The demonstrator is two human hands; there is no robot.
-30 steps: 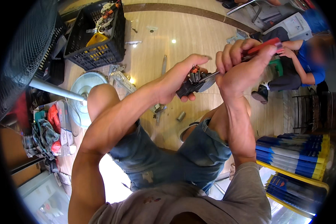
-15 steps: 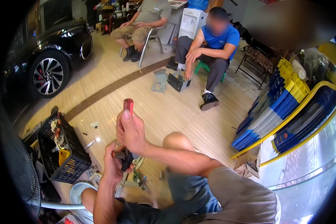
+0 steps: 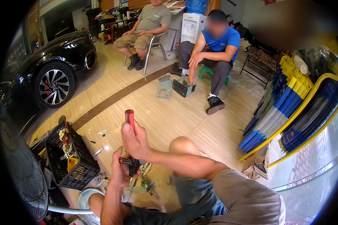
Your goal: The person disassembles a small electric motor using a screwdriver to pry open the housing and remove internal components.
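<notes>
- At the far left, a black car [image 3: 49, 63] is parked on the wooden floor [image 3: 169, 112], well apart from the work.
- Nearer, a black plastic crate [image 3: 69, 161] stands on the floor at the left, within arm's reach; tools and small parts are kept in it, a yellow piece among them, though they cannot be told apart exactly.
- The left hand [image 3: 120, 172] is closed around a small dark part [image 3: 129, 164], which is held up off the floor above the lap so it can be worked on; its fingers are clamped on it.
- The right hand [image 3: 137, 140] is wrapped tightly around a red-handled tool [image 3: 129, 118], kept upright with its tip pressed down toward the part, just above the left hand.
- Flat metal pieces [image 3: 139, 183] lie on the floor below the hands.
- Farther off, a seated person [image 3: 214, 48] reaches down to a dark box [image 3: 184, 87] on the floor.
- At the right, blue and yellow packs [image 3: 285, 101] are stacked in a rack.
</notes>
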